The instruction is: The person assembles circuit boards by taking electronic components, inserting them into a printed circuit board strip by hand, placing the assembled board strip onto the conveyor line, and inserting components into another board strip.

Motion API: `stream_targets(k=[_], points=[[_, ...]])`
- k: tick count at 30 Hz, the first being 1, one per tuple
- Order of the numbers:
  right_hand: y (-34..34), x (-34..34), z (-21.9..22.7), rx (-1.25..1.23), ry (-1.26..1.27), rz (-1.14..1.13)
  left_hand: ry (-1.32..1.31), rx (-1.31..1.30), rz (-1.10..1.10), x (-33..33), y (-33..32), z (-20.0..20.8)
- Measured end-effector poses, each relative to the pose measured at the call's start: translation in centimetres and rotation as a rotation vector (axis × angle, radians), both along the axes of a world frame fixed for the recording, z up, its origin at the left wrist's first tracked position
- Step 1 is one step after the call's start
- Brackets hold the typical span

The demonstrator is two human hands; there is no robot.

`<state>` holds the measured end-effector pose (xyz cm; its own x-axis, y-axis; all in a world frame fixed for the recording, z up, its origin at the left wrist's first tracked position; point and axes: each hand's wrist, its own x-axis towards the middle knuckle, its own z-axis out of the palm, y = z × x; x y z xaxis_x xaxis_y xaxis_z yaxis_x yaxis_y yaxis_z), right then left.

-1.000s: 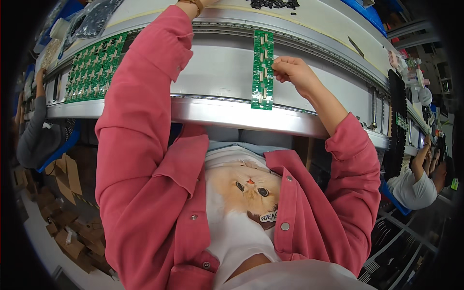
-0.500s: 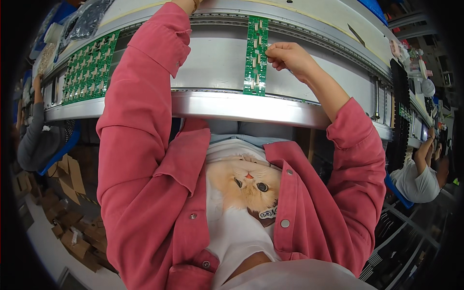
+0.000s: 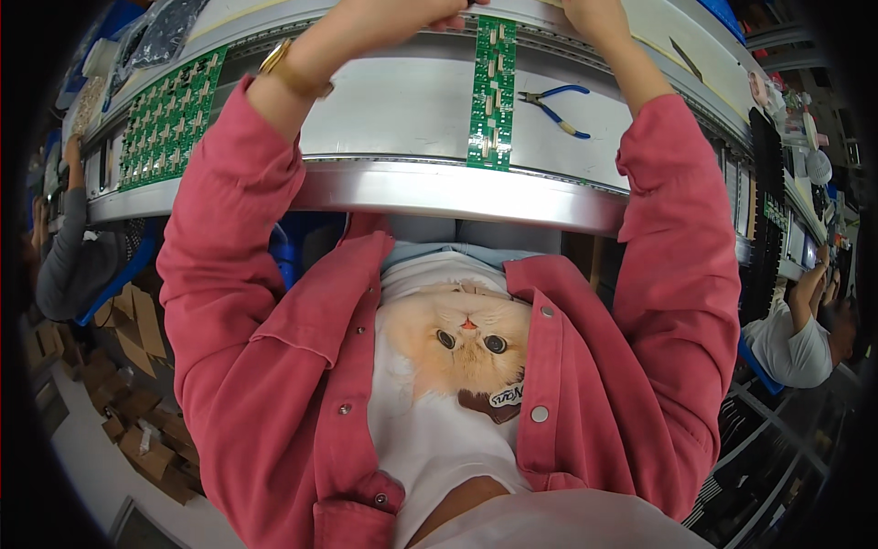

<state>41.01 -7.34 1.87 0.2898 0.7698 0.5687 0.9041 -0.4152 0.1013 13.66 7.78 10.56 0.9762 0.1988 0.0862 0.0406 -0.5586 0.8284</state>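
My left hand (image 3: pixel 398 18) reaches to the top edge of the view, just left of the upper end of a narrow green circuit board (image 3: pixel 492 101). Its fingers are curled, with a small dark thing at their tips that I cannot make out. Only part of my right hand (image 3: pixel 596 16) shows, farther right at the same edge; its fingers are cut off by the frame. The board lies across the metal rails and carries rows of pale connectors. Beside it, on the white surface, rest cutting pliers (image 3: pixel 558 108) with blue and yellow handles, jaws toward the board.
A wider green circuit board panel (image 3: pixel 172 123) lies across the rails at the left. Silver rail edging (image 3: pixel 457 190) runs along the near side. A pointed blade-like tool (image 3: pixel 686 57) lies at the far right. Co-workers sit at both sides, with cardboard boxes (image 3: pixel 137 393) at lower left.
My right hand has moved from beside the narrow board up to the top edge, and the pliers now show where it was. My left hand has come into view and shifted right.
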Motion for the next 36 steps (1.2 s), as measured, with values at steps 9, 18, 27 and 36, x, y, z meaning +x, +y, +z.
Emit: stream_targets(k=[9, 18, 27, 36], points=[[-2.8, -9.6, 5.7, -0.07, 0.585, 0.053, -0.081, 0.266, -0.031, -9.9, -8.0, 2.0], [-10.2, -22.0, 6.5, 0.176, 1.182, 0.148, -0.217, 0.018, 0.289, -9.5, -11.3, -2.6], [-10.0, -22.8, 4.1, 0.345, 1.335, 0.091, -0.118, -0.092, 0.299, -8.9, -11.3, -3.9], [-9.9, -22.7, 4.3, 0.245, 1.142, 0.11, -0.186, -0.09, 0.343, -9.0, -11.2, -5.0]])
